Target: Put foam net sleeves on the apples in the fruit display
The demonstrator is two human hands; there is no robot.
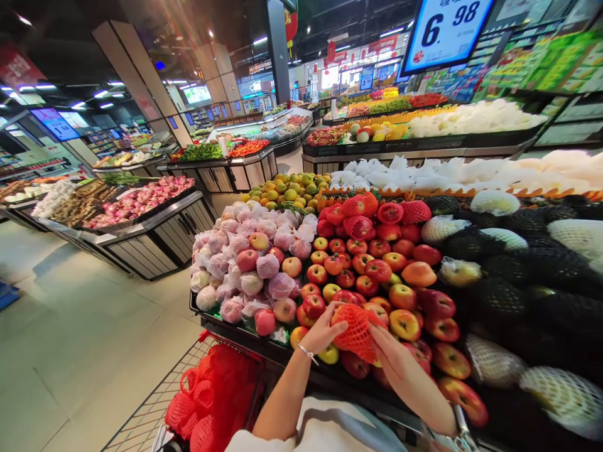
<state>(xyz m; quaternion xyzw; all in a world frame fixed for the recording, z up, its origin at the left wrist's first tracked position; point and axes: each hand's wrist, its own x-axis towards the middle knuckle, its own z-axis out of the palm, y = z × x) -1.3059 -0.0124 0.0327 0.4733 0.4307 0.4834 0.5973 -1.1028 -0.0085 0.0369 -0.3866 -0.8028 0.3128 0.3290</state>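
My left hand (324, 329) and my right hand (391, 355) hold between them an apple wrapped in a red foam net (357, 329), just above the front of a pile of loose red and yellow apples (377, 276). The fingers of both hands curl round the netted apple. A thin bracelet (307, 352) sits on my left wrist. Left of the loose apples lies a heap of apples in pink foam wrappers (245, 251). More red-netted apples (372, 210) sit at the back of the pile.
A wire shopping cart (155, 408) stands below my left arm, with several red foam nets (211, 392) in it. To the right lie dark and white netted fruits (518, 263). Other produce stands (141, 220) line the tiled aisle on the left. A price sign (445, 28) hangs overhead.
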